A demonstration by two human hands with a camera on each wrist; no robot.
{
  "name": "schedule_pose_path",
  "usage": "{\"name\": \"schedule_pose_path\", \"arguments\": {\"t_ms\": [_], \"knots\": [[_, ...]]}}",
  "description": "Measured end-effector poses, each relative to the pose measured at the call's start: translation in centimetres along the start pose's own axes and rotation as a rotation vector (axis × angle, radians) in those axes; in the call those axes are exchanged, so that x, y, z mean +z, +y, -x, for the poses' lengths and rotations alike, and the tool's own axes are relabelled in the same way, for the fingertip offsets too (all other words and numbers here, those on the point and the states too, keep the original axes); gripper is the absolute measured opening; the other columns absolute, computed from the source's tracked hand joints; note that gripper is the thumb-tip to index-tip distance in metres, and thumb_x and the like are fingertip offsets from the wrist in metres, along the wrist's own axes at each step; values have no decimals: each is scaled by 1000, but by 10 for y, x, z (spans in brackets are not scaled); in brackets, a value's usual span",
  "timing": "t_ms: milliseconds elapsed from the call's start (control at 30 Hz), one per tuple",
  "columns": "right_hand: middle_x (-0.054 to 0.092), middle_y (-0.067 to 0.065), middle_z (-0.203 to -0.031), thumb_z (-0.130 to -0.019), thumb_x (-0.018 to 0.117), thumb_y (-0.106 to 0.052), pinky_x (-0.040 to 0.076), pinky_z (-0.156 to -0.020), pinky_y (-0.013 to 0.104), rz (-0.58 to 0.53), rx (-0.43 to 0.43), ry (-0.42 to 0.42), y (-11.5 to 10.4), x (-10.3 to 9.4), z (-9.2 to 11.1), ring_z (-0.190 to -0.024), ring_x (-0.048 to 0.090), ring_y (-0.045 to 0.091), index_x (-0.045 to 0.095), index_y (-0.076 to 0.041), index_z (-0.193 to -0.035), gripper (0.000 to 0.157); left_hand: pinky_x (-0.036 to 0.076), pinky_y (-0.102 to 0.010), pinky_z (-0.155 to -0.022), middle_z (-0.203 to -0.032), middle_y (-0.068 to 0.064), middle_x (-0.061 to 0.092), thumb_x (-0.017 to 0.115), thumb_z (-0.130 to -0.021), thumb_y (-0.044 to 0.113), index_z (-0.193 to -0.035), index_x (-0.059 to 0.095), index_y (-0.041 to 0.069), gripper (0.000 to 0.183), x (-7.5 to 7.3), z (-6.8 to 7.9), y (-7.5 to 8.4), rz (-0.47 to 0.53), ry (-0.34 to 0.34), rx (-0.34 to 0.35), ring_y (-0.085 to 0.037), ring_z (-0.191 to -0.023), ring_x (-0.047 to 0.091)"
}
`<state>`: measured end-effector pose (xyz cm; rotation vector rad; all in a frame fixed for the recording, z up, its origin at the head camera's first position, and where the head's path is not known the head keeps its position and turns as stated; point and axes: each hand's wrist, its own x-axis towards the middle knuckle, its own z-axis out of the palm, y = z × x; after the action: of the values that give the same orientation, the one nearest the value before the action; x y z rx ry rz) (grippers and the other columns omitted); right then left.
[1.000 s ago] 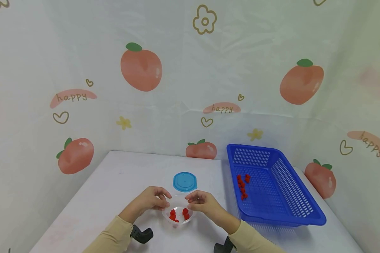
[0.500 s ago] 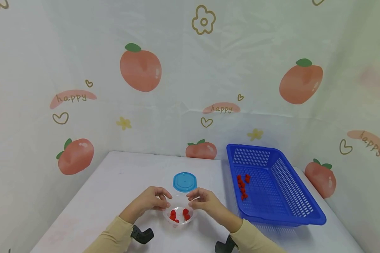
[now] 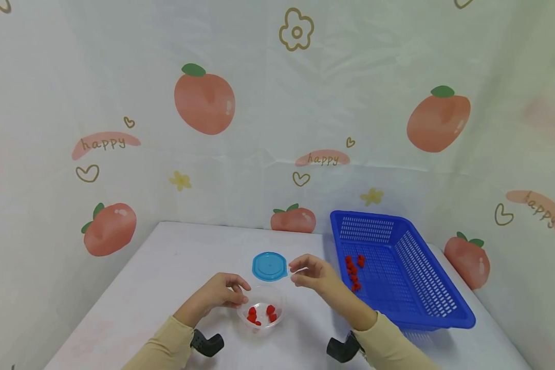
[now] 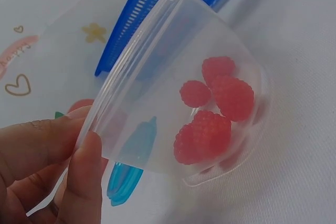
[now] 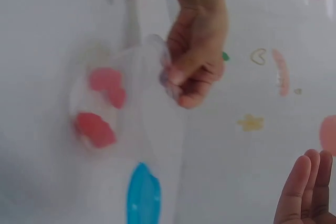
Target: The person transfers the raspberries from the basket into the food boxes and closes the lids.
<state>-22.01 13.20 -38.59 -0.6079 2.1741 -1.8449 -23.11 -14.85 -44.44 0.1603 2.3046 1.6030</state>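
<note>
A clear plastic bowl (image 3: 262, 294) stands on the white table with several red raspberries (image 4: 212, 132) on its bottom. My left hand (image 3: 218, 296) pinches the bowl's left rim between thumb and fingers, as the left wrist view shows closely. Away from the bowl, up and to its right, my right hand (image 3: 319, 277) hovers with relaxed fingers and holds nothing. Just left of those fingertips lies a blue lid (image 3: 269, 266), flat on the table behind the bowl. The right wrist view is blurred around the bowl.
To the right stands a blue perforated basket (image 3: 413, 293), with several red raspberries (image 3: 353, 275) along its left side. A printed cloth (image 3: 240, 169) hangs behind the table (image 3: 185, 252). Black wrist devices (image 3: 207, 343) sit under both forearms.
My right hand has left the bowl's right rim and moved up and right, towards the space between lid and basket. The left hand stays on the rim, and the raspberries in the bowl have not moved.
</note>
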Motion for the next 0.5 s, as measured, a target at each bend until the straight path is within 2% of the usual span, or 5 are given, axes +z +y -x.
{"name": "schedule_pose_path", "arguments": {"t_ms": [167, 300, 400, 500], "knots": [[59, 1, -107, -90, 67, -11, 54, -86, 25, -26, -51, 84, -17, -21, 1, -100, 60, 20, 58, -1, -113, 27, 58, -27, -65, -79, -6, 55, 78, -79, 7, -102, 67, 0, 27, 0, -2, -2, -4, 14, -14, -16, -63, 59], [60, -3, -104, -91, 65, -7, 54, -86, 24, -50, -99, 132, -27, -39, 2, -100, 60, 13, 56, 1, -114, 26, 58, -27, -66, -79, -6, 56, 78, -79, 8, -102, 67, 1, 27, 1, -2, -3, -12, 21, -20, -17, -63, 59], [60, -5, -104, -92, 62, -6, 53, -87, 21, -63, -104, 150, -33, -52, 4, -100, 59, 11, 54, 2, -116, 26, 58, -28, -66, -80, -6, 56, 78, -79, 8, -102, 67, 1, 27, 1, -2, -3, -18, 24, -23, -17, -64, 59], [60, -4, -104, -94, 60, -6, 52, -87, 20, -79, -113, 168, -34, -65, 3, -98, 60, 11, 55, -5, -114, 20, 59, -28, -66, -79, -7, 56, 78, -79, 8, -102, 67, 2, 26, 1, -1, -3, -18, 28, -29, -17, -64, 59]]}}
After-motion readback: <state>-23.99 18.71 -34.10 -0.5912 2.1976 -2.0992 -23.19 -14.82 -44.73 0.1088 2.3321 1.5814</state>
